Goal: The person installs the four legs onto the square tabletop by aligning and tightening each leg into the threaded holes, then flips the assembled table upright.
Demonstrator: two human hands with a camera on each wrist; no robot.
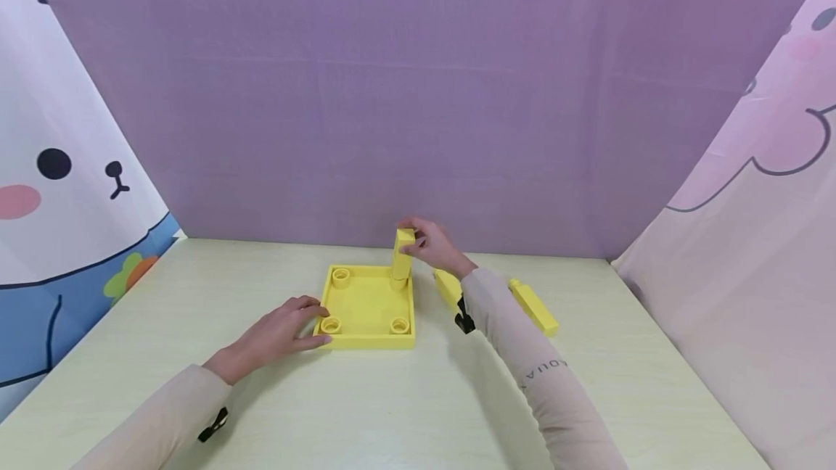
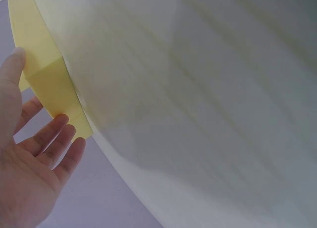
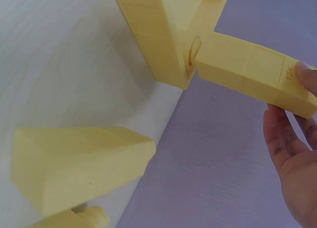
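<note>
A yellow square tabletop (image 1: 369, 341), with a raised rim and a round socket near each corner, lies underside up on the table. My left hand (image 1: 281, 332) holds it at the near left corner, thumb by the front side and fingers at the left rim. In the left wrist view the thumb and fingertips touch its side (image 2: 54, 84). My right hand (image 1: 436, 246) pinches the upper part of a yellow tapered square leg (image 1: 401, 256), which stands upright at the far right socket. In the right wrist view the leg's (image 3: 247, 69) lower end meets the socket (image 3: 194, 51).
Two more yellow legs lie right of the tabletop: one (image 1: 448, 287) partly behind my right forearm, another (image 1: 533, 307) farther right with a round peg on its end. A purple cloth (image 1: 418, 93) hangs along the table's (image 1: 366, 412) far edge, with cartoon-printed curtains at both sides.
</note>
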